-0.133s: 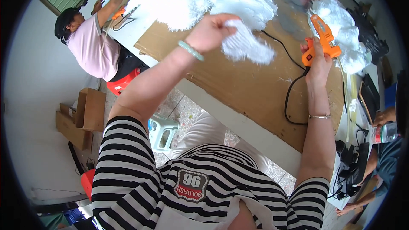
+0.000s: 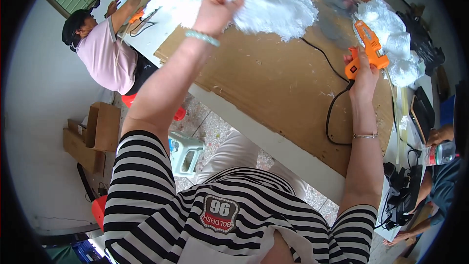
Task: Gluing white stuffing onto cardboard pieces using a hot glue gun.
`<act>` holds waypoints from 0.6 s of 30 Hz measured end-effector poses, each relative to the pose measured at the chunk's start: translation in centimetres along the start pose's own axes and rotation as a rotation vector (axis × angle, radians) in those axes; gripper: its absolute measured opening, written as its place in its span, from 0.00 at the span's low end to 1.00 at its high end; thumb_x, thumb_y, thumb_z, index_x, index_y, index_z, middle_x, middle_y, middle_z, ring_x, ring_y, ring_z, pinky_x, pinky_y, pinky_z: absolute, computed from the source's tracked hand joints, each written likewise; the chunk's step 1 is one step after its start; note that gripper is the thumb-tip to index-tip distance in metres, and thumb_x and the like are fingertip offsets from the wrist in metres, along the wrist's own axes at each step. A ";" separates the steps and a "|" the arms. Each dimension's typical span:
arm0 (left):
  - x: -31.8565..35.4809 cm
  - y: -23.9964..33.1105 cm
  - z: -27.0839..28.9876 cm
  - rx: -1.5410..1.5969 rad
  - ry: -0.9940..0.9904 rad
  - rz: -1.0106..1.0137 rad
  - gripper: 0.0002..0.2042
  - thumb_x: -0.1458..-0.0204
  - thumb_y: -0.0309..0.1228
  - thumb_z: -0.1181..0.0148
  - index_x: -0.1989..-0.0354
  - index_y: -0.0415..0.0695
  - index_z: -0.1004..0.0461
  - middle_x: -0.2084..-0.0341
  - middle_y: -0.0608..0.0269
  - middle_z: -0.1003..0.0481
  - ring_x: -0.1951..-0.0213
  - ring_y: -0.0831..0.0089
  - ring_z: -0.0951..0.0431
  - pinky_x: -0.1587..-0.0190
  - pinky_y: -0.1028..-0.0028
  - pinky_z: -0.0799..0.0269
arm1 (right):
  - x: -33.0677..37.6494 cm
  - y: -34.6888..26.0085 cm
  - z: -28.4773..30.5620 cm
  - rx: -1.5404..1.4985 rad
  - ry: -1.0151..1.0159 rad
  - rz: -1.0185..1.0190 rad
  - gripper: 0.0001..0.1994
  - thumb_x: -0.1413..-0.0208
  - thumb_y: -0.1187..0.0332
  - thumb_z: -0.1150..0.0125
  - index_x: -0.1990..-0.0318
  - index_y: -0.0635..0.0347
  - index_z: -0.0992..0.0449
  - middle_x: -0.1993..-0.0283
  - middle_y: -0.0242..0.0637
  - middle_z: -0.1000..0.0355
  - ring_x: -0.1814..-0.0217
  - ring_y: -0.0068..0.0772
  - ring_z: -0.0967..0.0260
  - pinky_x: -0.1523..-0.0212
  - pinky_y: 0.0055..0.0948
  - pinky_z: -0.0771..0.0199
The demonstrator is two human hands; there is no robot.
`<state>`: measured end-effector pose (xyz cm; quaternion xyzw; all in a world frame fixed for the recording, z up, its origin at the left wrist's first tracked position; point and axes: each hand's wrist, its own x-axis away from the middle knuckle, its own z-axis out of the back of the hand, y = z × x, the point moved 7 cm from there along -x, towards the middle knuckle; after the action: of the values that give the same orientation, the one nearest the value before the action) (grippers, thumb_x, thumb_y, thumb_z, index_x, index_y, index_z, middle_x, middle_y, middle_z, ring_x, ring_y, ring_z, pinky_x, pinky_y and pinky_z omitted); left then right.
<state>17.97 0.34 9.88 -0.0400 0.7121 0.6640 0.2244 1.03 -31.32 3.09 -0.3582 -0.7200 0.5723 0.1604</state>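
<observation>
Lifted higher, the left hand [image 2: 215, 12] pinches fluffy white stuffing [image 2: 278, 12]; the right hand [image 2: 361, 71] grips an orange glue gun [image 2: 369, 49].

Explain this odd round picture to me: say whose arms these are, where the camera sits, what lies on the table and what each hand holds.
The camera is worn on a person's head and looks down, so the striped sleeves and both arms are the wearer's own; the fisheye lens bends the edges.

The left hand grips a tuft of white fluffy stuffing. The right hand holds an orange glue gun, its black cord trailing across a brown cardboard sheet that covers the white table. More white fluff is piled beyond the gun.

A co-worker in a pink shirt works at the far left end.
</observation>
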 end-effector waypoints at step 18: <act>-12.1 -4.7 18.7 -1.113 0.443 0.253 0.18 0.52 0.45 0.49 0.63 0.44 0.22 0.65 0.50 0.23 0.59 0.53 0.25 0.53 0.65 0.32 | 0.1 1.4 -1.4 0.056 -0.106 -0.035 0.11 0.41 0.67 0.47 0.56 0.64 0.30 0.61 0.37 0.27 0.70 0.22 0.31 0.63 0.25 0.26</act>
<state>35.43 14.87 9.67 -0.2035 0.2876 0.9337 -0.0643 2.27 -30.14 2.17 -0.3102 -0.7172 0.6076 0.1420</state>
